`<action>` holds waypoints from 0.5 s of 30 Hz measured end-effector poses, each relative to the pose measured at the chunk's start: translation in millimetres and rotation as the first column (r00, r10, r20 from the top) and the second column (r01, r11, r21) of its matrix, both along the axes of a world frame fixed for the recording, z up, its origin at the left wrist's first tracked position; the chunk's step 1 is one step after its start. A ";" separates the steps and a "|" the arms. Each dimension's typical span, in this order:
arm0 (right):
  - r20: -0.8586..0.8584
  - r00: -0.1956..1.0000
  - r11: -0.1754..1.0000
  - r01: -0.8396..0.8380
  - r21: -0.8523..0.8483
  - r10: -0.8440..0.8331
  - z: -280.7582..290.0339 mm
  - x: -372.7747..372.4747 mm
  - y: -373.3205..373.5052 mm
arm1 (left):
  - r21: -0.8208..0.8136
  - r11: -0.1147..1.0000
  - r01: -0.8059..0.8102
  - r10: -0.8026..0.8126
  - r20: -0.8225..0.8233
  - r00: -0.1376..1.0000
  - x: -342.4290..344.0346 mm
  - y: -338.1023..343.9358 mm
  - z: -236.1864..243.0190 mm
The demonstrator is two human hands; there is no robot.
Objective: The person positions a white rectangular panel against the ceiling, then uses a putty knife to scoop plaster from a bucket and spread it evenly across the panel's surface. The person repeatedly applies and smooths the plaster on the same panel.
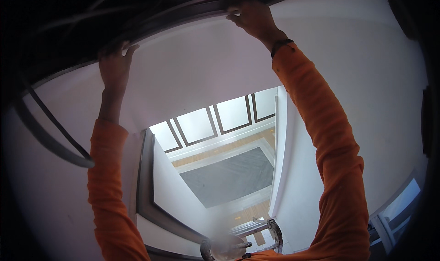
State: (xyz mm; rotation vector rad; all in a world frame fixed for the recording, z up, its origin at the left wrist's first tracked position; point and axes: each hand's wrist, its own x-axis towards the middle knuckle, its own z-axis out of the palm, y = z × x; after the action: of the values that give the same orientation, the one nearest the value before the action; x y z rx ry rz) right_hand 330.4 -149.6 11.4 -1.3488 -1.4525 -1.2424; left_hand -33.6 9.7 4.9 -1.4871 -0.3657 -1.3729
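Note:
Both my arms, in orange sleeves, reach up to a long dark strip (183, 10) that curves along the top of a pale wall. My left hand (114, 68) is at its lower left stretch, with thumb and forefinger bent at the edge; deep shadow covers the other fingers. Farther right and higher, my right hand (256, 20) has its fingers curled on the strip, thumb and forefinger nearly meeting. A dark band (283, 45) circles my right wrist. What lies behind the strip is too dark to make out.
A dark hanging cable (57, 123) loops beside my left forearm. Far below, a doorway shows a grey floor panel (229, 176) and white wall panels with dark frames (196, 125). Under me is the top of what looks like a ladder (275, 233). A dark-edged door frame (145, 183) stands left.

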 end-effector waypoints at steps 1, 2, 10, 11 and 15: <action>0.003 1.000 1.000 0.002 -0.003 -0.002 0.6 -0.5 -2.4 | -0.004 1.000 0.016 -0.016 0.010 1.000 0.9 -0.6 0.3; 0.005 1.000 1.000 0.003 -0.005 -0.003 1.8 -1.4 -4.5 | -0.008 0.999 0.032 -0.032 0.021 0.999 0.9 -1.0 0.6; 0.043 0.999 0.999 0.031 -0.009 -0.030 8.9 17.4 8.4 | -0.085 0.996 0.034 -0.031 0.036 0.999 2.5 -7.7 5.9; 0.047 0.998 0.999 0.036 0.000 -0.036 8.0 14.3 9.3 | -0.100 0.995 0.019 -0.016 0.033 0.999 -0.4 -7.9 6.0; 0.113 0.986 0.984 -0.133 0.117 0.120 9.9 34.6 13.3 | -0.097 0.995 0.008 -0.004 0.045 0.999 6.6 -22.8 10.6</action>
State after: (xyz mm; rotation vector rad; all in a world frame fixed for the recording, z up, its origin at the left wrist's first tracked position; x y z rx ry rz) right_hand 365.0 -136.3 21.3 -1.1054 -1.4842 -1.3150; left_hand -26.9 -13.1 15.5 -1.5397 -0.4631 -1.4124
